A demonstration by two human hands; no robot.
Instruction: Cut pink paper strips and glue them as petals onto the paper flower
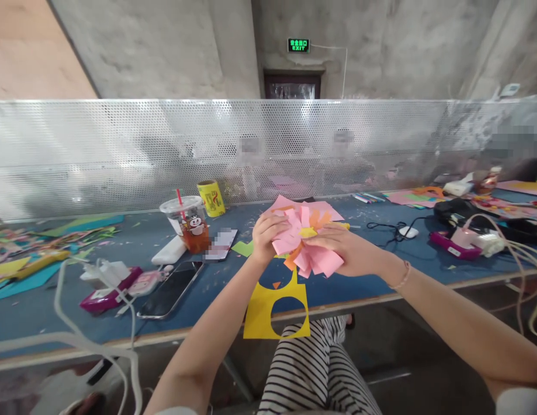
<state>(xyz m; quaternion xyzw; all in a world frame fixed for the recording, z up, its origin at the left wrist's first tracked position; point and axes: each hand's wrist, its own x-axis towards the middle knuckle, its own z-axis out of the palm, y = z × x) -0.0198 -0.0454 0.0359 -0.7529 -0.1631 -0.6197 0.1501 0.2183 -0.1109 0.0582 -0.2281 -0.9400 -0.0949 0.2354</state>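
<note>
While sitting at the worktop (365,286), holds a pink paper flower (318,263) in both hands, just above the surface and near the front edge. With the left hand (267,235), grasps the left side of the flower, curling the fingers over the paper in a nearly closed grip. With the right hand (344,245), reaches across the right side, laying the fingers toward the yellow centre (308,232) in a flatter, looser grip. Cannot tell how either thumb presses. Around that centre, shows orange strips (319,219) among the pink. Just below the flower, has a yellow sheet (256,314) with rounded cut-outs, jutting past the front edge over striped trousers (294,374). To the left, has a lidded cup (192,233) with a red straw, a yellow cylinder (214,200) behind it and a dark phone (171,291) in front. To the right, has a white mouse (408,232) and, farther back, some markers (367,197) near the perforated screen (164,155).
</note>
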